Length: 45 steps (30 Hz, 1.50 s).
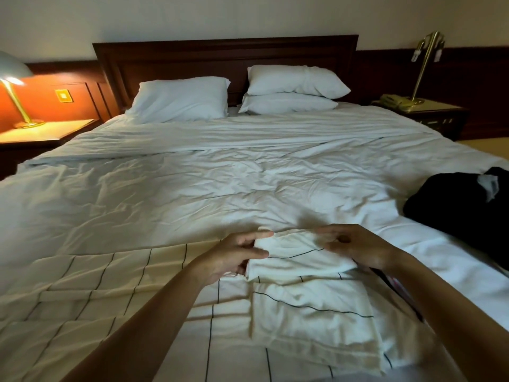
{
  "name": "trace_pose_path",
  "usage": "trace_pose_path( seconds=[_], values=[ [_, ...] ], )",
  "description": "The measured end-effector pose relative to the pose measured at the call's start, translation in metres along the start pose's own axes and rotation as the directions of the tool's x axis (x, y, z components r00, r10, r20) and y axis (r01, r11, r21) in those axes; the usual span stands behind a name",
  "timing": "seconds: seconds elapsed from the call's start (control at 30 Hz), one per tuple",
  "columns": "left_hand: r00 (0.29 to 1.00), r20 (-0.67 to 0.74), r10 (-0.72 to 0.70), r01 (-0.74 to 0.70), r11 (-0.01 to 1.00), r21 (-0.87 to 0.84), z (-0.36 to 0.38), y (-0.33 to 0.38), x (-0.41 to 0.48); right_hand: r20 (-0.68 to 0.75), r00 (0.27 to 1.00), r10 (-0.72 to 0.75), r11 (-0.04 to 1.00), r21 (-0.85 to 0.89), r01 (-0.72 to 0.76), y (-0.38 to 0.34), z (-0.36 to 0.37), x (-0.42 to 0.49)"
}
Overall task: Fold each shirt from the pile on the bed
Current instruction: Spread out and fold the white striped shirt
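White grid-lined shirt (300, 257) lies on the bed (248, 175), left hand (237, 256) and right hand (358, 249) gripping its folded end.

Dim room; a lit lamp (12, 78) at left throws warm orange on the wall, while the bed (220, 183) looks cool blue-white. Arms cast soft shadows. Wide-angle bending at edges, slight blur throughout.
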<state>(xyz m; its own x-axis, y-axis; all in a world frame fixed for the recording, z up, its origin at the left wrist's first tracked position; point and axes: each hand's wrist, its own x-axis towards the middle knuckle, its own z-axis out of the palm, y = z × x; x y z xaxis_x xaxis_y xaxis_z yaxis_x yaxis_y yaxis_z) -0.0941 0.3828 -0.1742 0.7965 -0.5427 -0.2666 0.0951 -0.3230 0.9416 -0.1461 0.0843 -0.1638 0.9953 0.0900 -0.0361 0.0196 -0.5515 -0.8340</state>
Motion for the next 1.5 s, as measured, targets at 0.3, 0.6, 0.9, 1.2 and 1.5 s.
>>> trace_pose_path(
  seconds=[0.3, 0.6, 0.9, 1.2, 1.5],
  values=[
    [0.991, -0.102, 0.086, -0.058, 0.966, 0.253, -0.009, -0.011, -0.010, -0.002, 1.000, -0.028, 0.911, -0.412, 0.025, 0.002, -0.002, -0.023],
    [0.989, -0.146, -0.007, 0.140, 0.335, 0.932, -0.125, -0.094, -0.076, 0.162, 0.984, -0.076, 0.672, -0.720, 0.170, -0.063, 0.089, -0.007],
    [0.820, -0.555, -0.140, 0.567, 0.326, 0.756, -0.232, -0.130, -0.152, 0.212, 0.966, 0.149, 0.609, -0.789, 0.080, -0.036, 0.120, 0.010],
    [0.831, -0.554, 0.049, 0.506, 0.349, 0.789, -0.270, -0.133, -0.203, 0.137, 0.972, -0.188, 0.572, -0.790, 0.222, -0.103, 0.195, -0.012],
    [0.964, -0.242, -0.114, 0.188, 0.933, 0.308, -0.270, -0.100, -0.285, 0.171, 0.982, -0.084, 0.643, -0.743, 0.184, -0.158, 0.337, -0.011]
  ],
)
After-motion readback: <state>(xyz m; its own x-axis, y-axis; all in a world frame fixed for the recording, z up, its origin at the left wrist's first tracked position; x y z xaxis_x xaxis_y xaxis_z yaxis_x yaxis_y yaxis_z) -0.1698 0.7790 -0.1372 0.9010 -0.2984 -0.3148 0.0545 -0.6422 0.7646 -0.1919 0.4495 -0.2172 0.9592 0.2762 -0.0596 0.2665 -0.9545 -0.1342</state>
